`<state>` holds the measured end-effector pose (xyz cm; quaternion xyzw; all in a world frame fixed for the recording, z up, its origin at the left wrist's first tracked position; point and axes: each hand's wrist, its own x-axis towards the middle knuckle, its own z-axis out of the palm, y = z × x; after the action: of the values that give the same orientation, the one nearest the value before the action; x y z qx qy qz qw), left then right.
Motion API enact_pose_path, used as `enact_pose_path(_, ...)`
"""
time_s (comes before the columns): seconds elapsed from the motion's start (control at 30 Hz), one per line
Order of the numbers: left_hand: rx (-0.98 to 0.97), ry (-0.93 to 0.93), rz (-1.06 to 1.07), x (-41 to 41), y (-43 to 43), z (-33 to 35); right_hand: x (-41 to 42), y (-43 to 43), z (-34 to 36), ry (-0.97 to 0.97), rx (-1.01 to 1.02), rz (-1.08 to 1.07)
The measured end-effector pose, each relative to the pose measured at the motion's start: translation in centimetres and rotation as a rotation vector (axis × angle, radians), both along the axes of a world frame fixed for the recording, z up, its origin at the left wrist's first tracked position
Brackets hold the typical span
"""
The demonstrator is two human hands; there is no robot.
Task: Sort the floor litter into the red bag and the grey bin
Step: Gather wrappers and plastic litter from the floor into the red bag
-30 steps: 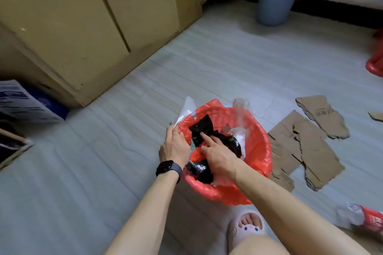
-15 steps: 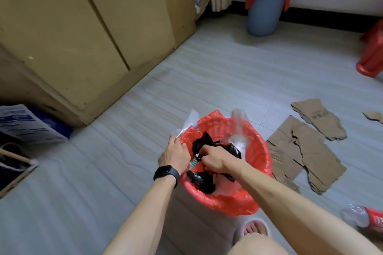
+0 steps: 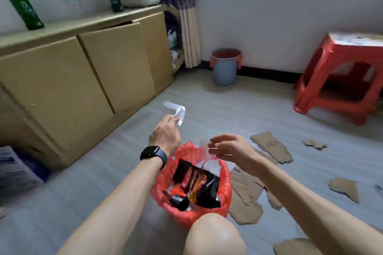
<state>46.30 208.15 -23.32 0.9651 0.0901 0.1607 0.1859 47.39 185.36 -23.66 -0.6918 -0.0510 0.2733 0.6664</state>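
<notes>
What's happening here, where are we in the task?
A person is crouched over the red bag, sorting floor litter. The left hand pinches a white scrap, held up to the left of the bag. The right hand hovers over the bag with loosely curled fingers, holding nothing. A black wrapper already lies in the bag. Cardboard pieces lie on the floor to the right, and the grey bin stands by the far wall.

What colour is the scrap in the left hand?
White scrap, pinched by the left hand; head view.
</notes>
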Motion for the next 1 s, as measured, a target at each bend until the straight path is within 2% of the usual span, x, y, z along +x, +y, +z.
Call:
enact_pose_path(0.13,-0.143,-0.171,-0.226,2.3,-7.7,3.7,0.0,-7.8,3.4,-0.172,-0.155,-0.131)
enact_pose_path(0.27,-0.265,-0.236,-0.451,4.0,-17.1,6.6,-0.3,-16.7,5.4,-0.36,-0.357,-0.346)
enact_pose_path(0.43,-0.484,-0.071,-0.629,4.3,-27.0,7.7,-3.4,-26.6,6.1,-0.461,-0.667,-0.577)
enact_pose_path(0.53,-0.689,0.052,-0.658,4.5,-31.9,7.2,-6.1,-31.6,5.3,-0.496,-0.719,-0.696)
enact_pose_path(0.63,-0.912,0.219,-0.653,4.0,-34.7,6.3,-8.1,-35.4,3.6,-0.474,-0.815,-0.675)
enact_pose_path(0.77,-1.094,0.434,-0.6,3.4,-35.8,4.3,-9.2,-38.8,1.8,-0.403,-0.988,-0.576)
enact_pose_path(0.9,-1.289,0.514,-0.497,4.0,-35.9,3.4,-8.8,-41.4,0.4,-0.388,-1.138,-0.484)
enact_pose_path(1.0,-1.373,0.553,-0.492,4.2,-35.3,2.8,-8.8,-42.1,-1.0,-0.278,-1.107,-0.388)
